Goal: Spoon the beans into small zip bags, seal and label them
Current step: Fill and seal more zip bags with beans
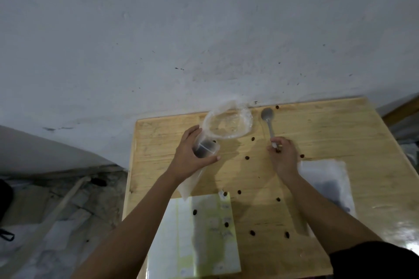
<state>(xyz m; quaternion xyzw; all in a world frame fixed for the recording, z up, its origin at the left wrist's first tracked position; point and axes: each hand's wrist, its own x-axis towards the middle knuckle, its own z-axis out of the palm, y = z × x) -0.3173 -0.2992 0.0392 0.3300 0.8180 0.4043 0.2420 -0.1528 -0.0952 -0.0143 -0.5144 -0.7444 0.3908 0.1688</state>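
I see dark beans (247,157) scattered loose across the wooden bench (317,133), most of them from the centre down toward six o'clock, with one up at twelve o'clock by the wall. My left hand (192,156) is wrapped around a small clear zip bag (205,147) at about ten o'clock on the bench, fingers (212,159) curled closed on it; a dark mass shows through the plastic, probably beans, and the bag's tail hangs down past the wrist. Just beyond it at eleven o'clock lies a larger clear plastic bag (227,123) with its mouth gaping open, looking empty. My right hand (283,154) sits near the bench centre, fingers pinched shut on the end of a grey spoon (268,120), whose bowl points to twelve o'clock and looks empty. At three o'clock, beside the right forearm, lies a flat clear bag (328,179) with a dark smudge inside that I cannot make out. At six o'clock a pale label sheet (195,238) lies flat with a few beans on it.
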